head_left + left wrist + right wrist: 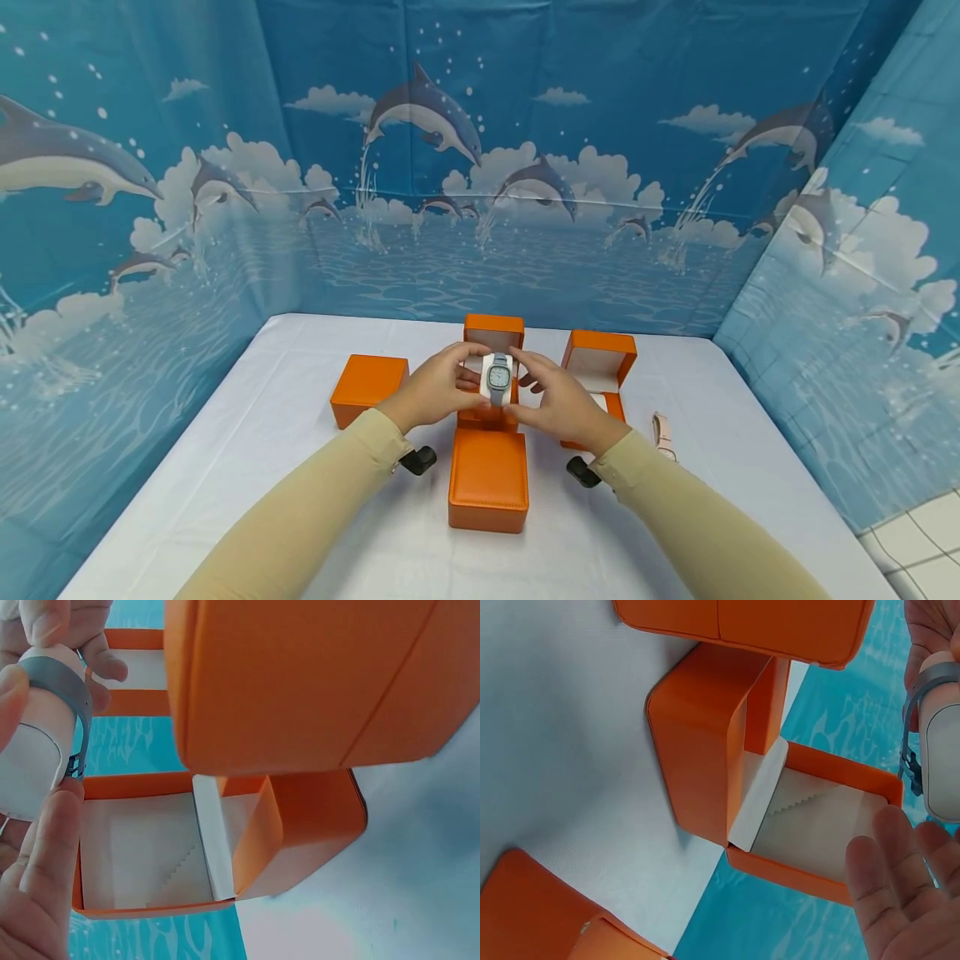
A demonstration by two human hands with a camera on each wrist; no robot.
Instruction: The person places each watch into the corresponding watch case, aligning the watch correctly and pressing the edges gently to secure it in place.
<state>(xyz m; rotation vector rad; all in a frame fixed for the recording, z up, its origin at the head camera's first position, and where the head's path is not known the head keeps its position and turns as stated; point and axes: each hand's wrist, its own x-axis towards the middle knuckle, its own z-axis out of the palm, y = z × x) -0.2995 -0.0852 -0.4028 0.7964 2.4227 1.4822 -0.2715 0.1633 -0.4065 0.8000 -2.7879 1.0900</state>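
Note:
Both hands hold a grey-strapped wristwatch [498,378] wrapped round a white cushion, its square face turned up toward the head camera. My left hand [435,385] grips the cushion's left side, with fingers above and the thumb below. My right hand [572,402] has its index finger and thumb at the right-hand corners, while its other fingers [896,851] stretch out beside the cushion. The strap's buckle [73,765] shows in the left wrist view. Behind the watch stands an open orange box [493,323], partly hidden by the hands.
One closed orange box [370,387] sits at the left, another [489,479] in front of the hands. At the right stands a second open box [600,350] with its lid raised. A pink-strapped watch [662,433] lies on the white tablecloth [720,417] near the right sleeve.

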